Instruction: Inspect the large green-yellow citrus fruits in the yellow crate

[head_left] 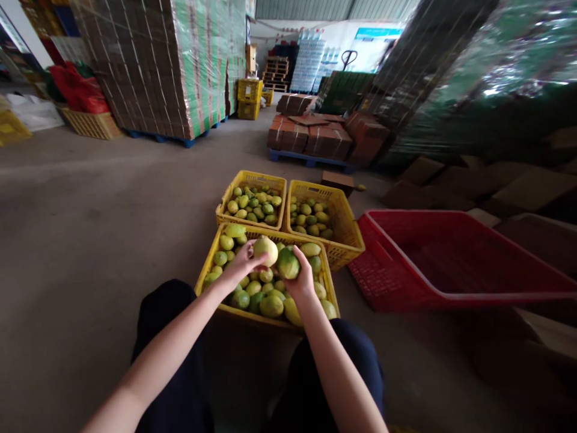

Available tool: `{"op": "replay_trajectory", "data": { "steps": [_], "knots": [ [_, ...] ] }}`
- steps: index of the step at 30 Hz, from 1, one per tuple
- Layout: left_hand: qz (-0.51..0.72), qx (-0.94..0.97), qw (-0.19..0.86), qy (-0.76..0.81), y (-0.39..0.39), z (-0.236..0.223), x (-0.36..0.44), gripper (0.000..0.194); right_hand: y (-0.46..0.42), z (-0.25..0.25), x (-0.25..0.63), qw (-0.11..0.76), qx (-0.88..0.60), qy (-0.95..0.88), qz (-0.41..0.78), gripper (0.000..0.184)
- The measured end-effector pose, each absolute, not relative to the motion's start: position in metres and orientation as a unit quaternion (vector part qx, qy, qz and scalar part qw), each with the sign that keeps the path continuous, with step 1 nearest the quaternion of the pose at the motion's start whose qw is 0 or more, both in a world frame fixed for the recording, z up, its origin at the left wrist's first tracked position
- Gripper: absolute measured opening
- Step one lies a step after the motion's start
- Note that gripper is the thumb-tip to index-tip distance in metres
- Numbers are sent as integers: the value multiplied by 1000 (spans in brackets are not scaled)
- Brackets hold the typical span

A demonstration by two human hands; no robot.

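My left hand [244, 262] is closed around a pale yellow lemon [265, 251]. In my right hand [303, 276] is a greener lemon [288, 263], gripped from its right side. The two fruits are held close together over the nearest yellow crate [208, 252], which is full of yellow and green lemons [271, 306]. Behind it stand two more crates: the left one [251, 174] holds many smaller lemons, and the right one [345, 228] has lemons mostly in its left part.
A large red basket [396, 264] stands to the right. Flattened cardboard [424, 171] lies beyond it. Brown cartons [311, 138] rest on a blue pallet ahead. Wrapped stacks [198, 72] rise at the left and right. My knees flank the near crate.
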State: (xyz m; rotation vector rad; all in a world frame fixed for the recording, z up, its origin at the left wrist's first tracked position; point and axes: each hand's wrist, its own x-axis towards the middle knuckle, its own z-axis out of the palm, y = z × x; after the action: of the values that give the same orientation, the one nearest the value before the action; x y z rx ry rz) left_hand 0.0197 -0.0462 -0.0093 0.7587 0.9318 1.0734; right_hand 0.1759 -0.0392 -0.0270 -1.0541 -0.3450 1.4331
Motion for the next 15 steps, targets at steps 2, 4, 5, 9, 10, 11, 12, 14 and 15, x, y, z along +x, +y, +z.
{"op": "replay_trajectory", "data": {
  "steps": [2,4,5,9,10,11,12,14,15],
  "knots": [
    [434,218,763,426,-44,-8,25,22,-34,-29,177,569,-469,-94,669,16],
    [411,101,793,438,-40,-9,27,36,-32,-31,179,512,-481,-64,709,15],
    [409,59,797,440,-37,-10,28,40,-32,-33,179,486,-485,-52,725,16],
    [423,-8,797,432,-32,-16,26,44,-32,-36,180,445,-468,-23,763,16],
    [426,-13,797,427,-32,-17,25,43,-32,-36,179,445,-458,-20,769,16],
    [427,-18,799,423,-33,-17,25,43,-32,-36,179,446,-450,-18,773,17],
    [426,-23,801,419,-33,-17,25,43,-32,-35,178,447,-446,-16,775,17],
    [421,-33,806,414,-35,-15,25,42,-31,-34,176,449,-445,-14,775,19],
    [421,-38,807,413,-37,-13,25,42,-31,-34,175,450,-446,-16,774,20]
  ]
}}
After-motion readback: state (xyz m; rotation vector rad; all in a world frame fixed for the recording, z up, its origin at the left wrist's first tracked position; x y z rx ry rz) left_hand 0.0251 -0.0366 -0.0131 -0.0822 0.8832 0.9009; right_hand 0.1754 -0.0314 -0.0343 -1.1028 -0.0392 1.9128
